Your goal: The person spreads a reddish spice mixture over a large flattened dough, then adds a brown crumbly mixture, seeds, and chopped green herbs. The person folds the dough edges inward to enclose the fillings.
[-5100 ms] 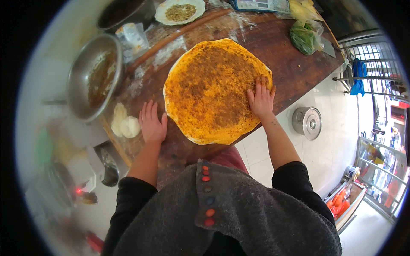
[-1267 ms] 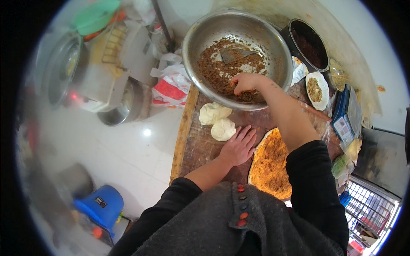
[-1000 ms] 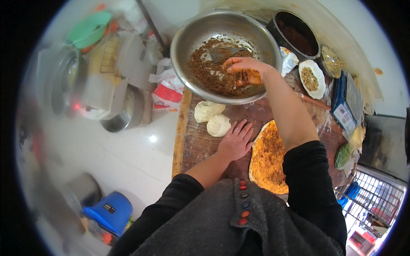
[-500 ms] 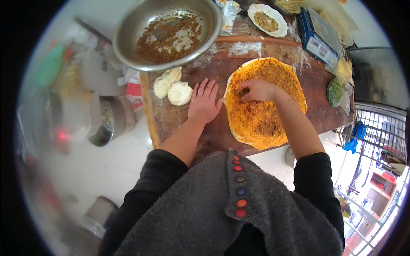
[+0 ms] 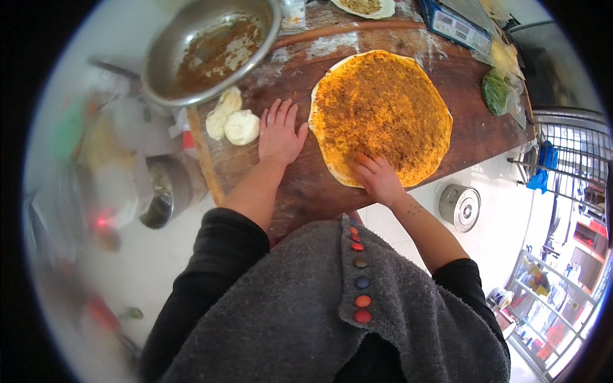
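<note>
A large round sheet of dough point(image 5: 389, 115) lies on the wooden table, coated with an orange-brown crumbly filling and pale at its rim. My right hand point(image 5: 379, 180) rests on its near edge, fingers stretched onto the filling and nothing seen in them; the thumb is hard to make out. Left of the sheet, my left hand point(image 5: 281, 135) lies flat on the wood, fingers spread and holding nothing. Its thumb comes close to the dough's rim. Beside that hand sit a round dough ball point(image 5: 242, 127) and a longer dough lump point(image 5: 223, 112).
A steel basin point(image 5: 260, 59) with brown filling residue stands at the table's far left corner. Farther back are a plate of dried bits point(image 5: 383, 13) and a blue scale point(image 5: 458, 27). Bagged greens point(image 5: 497, 92) lie at the right. A metal pot point(image 5: 460, 208) stands on the floor.
My right hand has moved from the upper part of the dough sheet to its near edge, and its fingers have straightened. The view has shifted; my left hand stays flat on the table.
</note>
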Tool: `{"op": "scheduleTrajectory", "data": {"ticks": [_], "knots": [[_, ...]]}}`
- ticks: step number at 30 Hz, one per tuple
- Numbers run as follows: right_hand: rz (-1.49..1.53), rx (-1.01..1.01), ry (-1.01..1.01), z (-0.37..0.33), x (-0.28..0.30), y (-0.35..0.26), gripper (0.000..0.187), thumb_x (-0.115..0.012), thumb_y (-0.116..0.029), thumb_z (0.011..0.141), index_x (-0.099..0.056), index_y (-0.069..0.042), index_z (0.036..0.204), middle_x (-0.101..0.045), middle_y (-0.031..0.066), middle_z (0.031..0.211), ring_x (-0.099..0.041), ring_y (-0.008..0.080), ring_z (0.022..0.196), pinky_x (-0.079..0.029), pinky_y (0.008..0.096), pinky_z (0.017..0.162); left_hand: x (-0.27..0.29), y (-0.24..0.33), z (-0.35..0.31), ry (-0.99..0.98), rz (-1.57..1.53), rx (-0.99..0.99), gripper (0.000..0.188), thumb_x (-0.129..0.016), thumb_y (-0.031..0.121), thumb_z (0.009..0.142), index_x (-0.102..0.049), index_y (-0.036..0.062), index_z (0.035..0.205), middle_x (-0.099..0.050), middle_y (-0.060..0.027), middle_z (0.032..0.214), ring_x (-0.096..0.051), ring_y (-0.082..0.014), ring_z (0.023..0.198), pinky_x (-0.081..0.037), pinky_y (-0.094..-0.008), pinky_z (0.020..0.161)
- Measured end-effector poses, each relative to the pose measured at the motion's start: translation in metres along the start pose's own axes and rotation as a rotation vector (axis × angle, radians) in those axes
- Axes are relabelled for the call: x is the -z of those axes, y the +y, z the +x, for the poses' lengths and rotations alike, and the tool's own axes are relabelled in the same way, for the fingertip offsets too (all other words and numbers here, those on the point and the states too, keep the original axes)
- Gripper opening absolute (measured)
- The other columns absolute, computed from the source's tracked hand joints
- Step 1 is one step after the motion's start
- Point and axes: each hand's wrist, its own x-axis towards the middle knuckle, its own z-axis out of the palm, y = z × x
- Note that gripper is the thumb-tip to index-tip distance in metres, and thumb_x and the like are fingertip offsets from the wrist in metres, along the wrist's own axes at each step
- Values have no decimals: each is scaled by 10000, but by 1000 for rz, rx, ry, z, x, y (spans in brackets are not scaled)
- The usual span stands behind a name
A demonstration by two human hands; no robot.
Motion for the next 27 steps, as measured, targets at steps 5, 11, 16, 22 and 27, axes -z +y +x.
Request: {"op": "scheduleTrajectory", "data": {"ticks": [5,11,16,22,27], "knots": [[-42,-26,18,-48,15,1,368,-597,-137,848,-607,-135,1216,-557,65,1312,-545,274,1085,-423,415,955,0,0,1,-91,38,30,520,-511,398,936,-486,77,1345,-408,-61,1455,-294,-249,1399,-195,-450,1164],[-53,-9,58,-29,7,6,354,-585,-182,889,-592,-145,1241,-538,38,1357,-530,252,1164,-361,440,1046,-3,0,2,-132,88,41,531,-497,411,938,-476,88,1359,-394,-53,1474,-281,-239,1409,-192,-448,1168],[-181,-209,141,-53,5,51,383,-611,-164,875,-582,-138,1256,-512,38,1392,-444,266,1314,-285,468,1127,-5,0,2,-103,65,26,521,-515,396,932,-482,87,1350,-410,-54,1460,-301,-245,1398,-210,-455,1161],[-55,-755,249,-72,13,96,452,-541,-257,947,-491,-94,1365,-456,111,1441,-384,302,1360,-265,483,1125,-5,-1,2,-59,67,-1,505,-540,374,923,-488,79,1330,-436,-63,1434,-326,-255,1381,-232,-465,1149],[-118,-714,85,-53,2,77,626,-491,-382,967,-314,-71,1481,-291,165,1540,-221,311,1447,-181,492,1156,-2,1,3,-55,39,-6,500,-551,357,916,-487,72,1322,-441,-72,1425,-327,-272,1378,-241,-477,1143]]}}
